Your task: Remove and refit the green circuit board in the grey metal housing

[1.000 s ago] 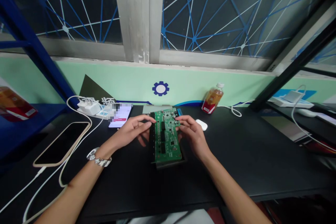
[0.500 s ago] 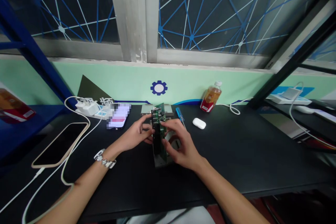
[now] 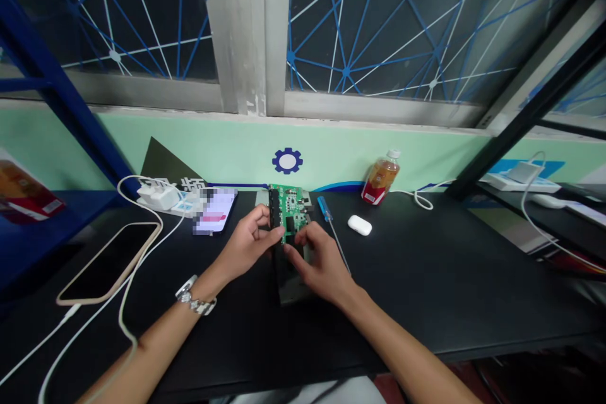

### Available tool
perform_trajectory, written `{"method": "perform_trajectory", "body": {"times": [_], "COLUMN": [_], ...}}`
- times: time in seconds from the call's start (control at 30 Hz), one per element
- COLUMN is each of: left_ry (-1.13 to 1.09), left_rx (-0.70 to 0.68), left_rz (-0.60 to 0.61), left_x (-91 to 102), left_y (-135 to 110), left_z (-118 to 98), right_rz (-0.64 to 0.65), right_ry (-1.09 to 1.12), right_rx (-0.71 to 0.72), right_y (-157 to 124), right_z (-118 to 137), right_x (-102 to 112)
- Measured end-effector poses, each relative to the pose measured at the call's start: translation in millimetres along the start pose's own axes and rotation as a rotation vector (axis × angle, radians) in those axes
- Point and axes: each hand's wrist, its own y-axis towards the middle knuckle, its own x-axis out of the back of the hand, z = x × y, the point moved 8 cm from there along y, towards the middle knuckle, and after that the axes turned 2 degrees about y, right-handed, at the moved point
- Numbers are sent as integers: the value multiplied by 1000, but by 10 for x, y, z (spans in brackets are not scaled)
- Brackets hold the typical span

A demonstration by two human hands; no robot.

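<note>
A green circuit board [image 3: 290, 213] stands tilted up off a dark case base [image 3: 290, 281] on the black table [image 3: 426, 290]. My left hand [image 3: 246, 241], with a watch at the wrist, grips the board's left edge with thumb and fingers. My right hand [image 3: 318, 260] is closed on the board's lower right part, covering it. A blue-handled screwdriver [image 3: 328, 217] lies just right of my hands. A grey metal plate [image 3: 261, 197] lies behind the board.
A white earbud case [image 3: 359, 225] and a drink bottle [image 3: 380, 178] sit at the back right. Two phones [image 3: 216, 209] [image 3: 108, 261], a power strip with charger [image 3: 163, 196] and white cables lie to the left. A blue shelf frame [image 3: 57, 88] stands far left.
The board lay flat on the case a second ago. Both hands swung it up on edge, then carried it a little farther back, its green face now showing. The screwdriver has come into view.
</note>
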Motion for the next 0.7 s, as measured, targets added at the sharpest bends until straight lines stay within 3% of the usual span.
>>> {"method": "perform_trajectory", "body": {"times": [0.2, 0.3, 0.4, 0.53, 0.6, 0.7], "left_ry": [23, 43, 42, -42, -98, -119], "left_rx": [-39, -61, 4, 202, 227, 206], "left_rz": [97, -7, -131, 21, 93, 38], "left_x": [-154, -51, 95, 33, -11, 47], "left_y": [-76, -51, -14, -2, -9, 7], "left_z": [-92, -93, -1, 205, 235, 231], "right_rz": [131, 165, 176, 239, 255, 212], "right_ry": [381, 563, 668, 763, 784, 733], "right_rx": [-125, -168, -179, -155, -188, -291], "right_y": [-19, -29, -20, 16, 28, 36], "right_z": [-133, -172, -151, -76, -103, -235], "right_x": [-188, -223, -218, -217, -206, -128]}}
